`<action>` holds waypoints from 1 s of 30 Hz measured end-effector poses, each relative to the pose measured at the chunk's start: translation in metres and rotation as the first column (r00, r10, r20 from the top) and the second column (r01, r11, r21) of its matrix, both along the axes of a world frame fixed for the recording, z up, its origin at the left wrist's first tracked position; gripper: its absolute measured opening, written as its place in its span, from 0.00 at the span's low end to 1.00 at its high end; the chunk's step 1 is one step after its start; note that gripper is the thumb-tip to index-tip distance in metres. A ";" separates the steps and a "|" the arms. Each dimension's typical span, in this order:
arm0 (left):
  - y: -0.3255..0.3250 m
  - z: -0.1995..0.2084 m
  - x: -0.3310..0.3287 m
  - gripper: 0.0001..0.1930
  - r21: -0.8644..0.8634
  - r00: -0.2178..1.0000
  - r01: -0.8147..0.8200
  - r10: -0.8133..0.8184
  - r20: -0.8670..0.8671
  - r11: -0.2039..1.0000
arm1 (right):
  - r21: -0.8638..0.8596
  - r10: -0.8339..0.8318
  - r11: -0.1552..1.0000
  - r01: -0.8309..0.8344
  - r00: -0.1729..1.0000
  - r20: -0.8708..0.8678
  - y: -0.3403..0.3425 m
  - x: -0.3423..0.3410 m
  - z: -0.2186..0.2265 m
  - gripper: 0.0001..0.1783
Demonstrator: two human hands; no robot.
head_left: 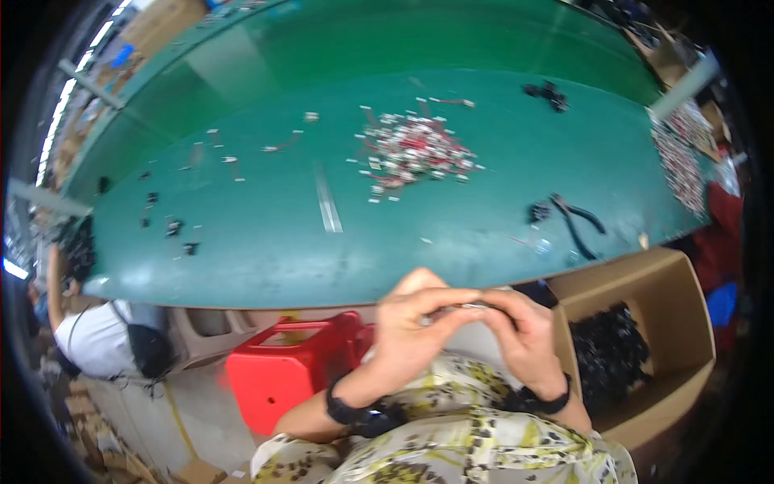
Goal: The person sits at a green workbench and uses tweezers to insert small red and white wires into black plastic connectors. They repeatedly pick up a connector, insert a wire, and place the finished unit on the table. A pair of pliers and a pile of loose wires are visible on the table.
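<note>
Just in front of the table's near edge, my left hand (411, 323) and my right hand (516, 327) meet with pinched fingertips. Between them is a small part (474, 305), mostly covered by the fingers; its kind does not show. Beyond my hands, on the green table (274, 210), lies a loose pile of small white connectors with short red wires (419, 149). To the right of the pile rest dark-handled pliers (579, 226), jaws toward a small black clump of parts (539, 212).
At my right stands an open cardboard box (677, 323) with black parts (609, 355) inside. A red plastic stool (274, 375) is at my left. Small black pieces (173, 227) and single wired connectors (282, 147) lie scattered on the table's left. Another person (113, 339) sits far left.
</note>
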State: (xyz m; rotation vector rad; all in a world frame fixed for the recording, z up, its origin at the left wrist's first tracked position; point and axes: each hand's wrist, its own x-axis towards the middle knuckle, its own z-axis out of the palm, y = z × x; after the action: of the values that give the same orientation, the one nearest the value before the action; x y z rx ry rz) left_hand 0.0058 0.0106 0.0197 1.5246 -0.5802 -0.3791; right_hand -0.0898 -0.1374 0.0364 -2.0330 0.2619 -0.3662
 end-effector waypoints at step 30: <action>-0.016 0.009 0.011 0.36 -0.556 0.319 0.034 -0.536 -0.782 0.831 | 0.118 0.027 0.993 -0.023 0.999 -0.031 -0.018 0.003 0.012 0.21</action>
State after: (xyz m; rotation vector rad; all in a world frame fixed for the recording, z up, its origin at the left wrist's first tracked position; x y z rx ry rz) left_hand 0.0170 -0.0053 0.0286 0.5077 0.0184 -1.2280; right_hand -0.0865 -0.1555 0.0484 -1.9261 0.2721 -0.2952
